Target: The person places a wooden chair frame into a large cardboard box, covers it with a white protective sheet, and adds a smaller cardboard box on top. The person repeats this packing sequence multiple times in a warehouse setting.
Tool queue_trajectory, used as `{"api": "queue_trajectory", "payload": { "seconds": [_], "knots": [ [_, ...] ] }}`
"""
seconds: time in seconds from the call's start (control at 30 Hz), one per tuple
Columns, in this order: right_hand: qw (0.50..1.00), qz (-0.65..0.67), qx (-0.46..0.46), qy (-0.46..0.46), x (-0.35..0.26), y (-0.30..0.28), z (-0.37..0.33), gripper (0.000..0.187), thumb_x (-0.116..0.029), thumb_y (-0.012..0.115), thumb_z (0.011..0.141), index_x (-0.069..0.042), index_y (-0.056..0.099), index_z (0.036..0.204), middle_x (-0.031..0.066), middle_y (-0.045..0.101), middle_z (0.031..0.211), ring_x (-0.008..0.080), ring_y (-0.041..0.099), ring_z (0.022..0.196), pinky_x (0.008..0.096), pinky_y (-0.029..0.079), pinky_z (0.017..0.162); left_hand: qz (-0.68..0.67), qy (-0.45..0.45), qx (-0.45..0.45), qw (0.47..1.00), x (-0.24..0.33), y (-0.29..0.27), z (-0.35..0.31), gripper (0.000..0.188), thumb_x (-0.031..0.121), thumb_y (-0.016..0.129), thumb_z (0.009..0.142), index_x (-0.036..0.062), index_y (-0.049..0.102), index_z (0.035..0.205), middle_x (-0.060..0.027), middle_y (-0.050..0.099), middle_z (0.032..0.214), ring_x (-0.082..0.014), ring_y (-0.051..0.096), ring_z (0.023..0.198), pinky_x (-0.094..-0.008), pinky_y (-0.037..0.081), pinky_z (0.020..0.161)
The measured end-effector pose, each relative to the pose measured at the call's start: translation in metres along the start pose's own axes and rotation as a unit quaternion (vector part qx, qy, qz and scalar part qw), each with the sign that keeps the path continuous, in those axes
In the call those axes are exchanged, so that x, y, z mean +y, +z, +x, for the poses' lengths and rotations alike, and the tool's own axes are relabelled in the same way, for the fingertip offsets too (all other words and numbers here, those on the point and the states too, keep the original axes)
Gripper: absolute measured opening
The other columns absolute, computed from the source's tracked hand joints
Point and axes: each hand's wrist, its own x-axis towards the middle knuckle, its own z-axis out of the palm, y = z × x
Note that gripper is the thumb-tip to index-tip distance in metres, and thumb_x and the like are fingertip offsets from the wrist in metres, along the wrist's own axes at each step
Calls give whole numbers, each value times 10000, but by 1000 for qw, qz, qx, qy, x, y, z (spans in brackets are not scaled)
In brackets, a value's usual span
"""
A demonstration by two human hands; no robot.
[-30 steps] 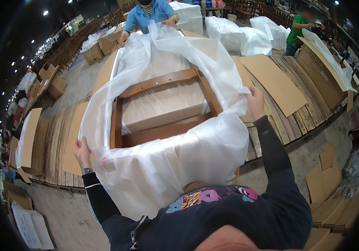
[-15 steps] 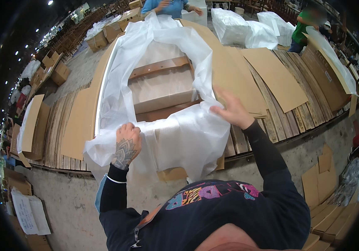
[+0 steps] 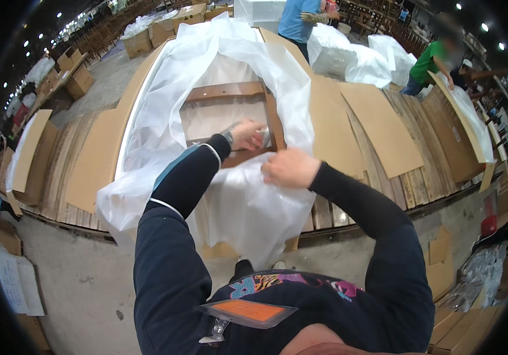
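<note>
A brown wooden frame (image 3: pixel 224 90), part of a piece of furniture, shows through an opening in white translucent foam sheeting (image 3: pixel 248 207). A pale cardboard block (image 3: pixel 206 120) lies inside it. My left hand (image 3: pixel 247 135) reaches into the opening by the frame's right side. Its fingers are bent together at a small clear, plastic-looking piece that I cannot make out well. Just nearer and to the right, my right hand (image 3: pixel 291 168) has its fingers curled on the sheeting's edge at the frame's near right corner.
Cardboard sheets (image 3: pixel 378 124) cover parts of the slatted wooden table (image 3: pixel 410 184). A carton (image 3: pixel 446 133) stands at its right end, another (image 3: pixel 38 168) at its left. One person in blue (image 3: pixel 295 23) and another in green (image 3: pixel 422 71) are beyond. White-wrapped bundles (image 3: pixel 366 59) stand behind.
My left hand has left the sheeting's near left edge and reached into the opening. My right hand has moved left and closed. More of the frame's right side shows. The person in blue moved right.
</note>
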Motion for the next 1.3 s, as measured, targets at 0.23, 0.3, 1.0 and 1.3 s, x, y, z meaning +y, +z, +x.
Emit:
{"api": "queue_trajectory", "payload": {
  "seconds": [0.23,0.3,1.0,1.3],
  "knots": [
    [989,50,135,-39,-2,15,-26,421,-328,690,882,-67,579,1194,101,650,1093,279,645,1026,408,508,822,-58,-70,-41,995,-13,24,65,522,552,639,926,51,618,1070,-104,591,870,-265,638,819,-457,540,772],
    [990,59,124,-27,-4,9,-23,426,-308,696,880,-66,577,1209,95,644,1122,269,630,1064,398,496,847,-50,-65,-59,995,-11,27,69,512,567,647,914,60,624,986,-82,577,845,-245,619,789,-438,540,741],
    [988,-28,86,121,133,11,35,302,-182,729,819,-159,712,1119,51,502,1416,322,254,1494,665,131,1178,-112,15,-112,987,48,13,36,581,611,645,816,55,640,985,-51,549,770,-142,557,599,-315,518,613],
    [919,275,244,141,156,15,-9,158,53,589,888,-97,616,930,18,658,1166,307,400,1437,610,148,1185,-124,3,-116,985,50,13,34,601,616,638,802,56,620,1021,-78,565,836,-152,572,639,-308,514,667]
  ]
}}
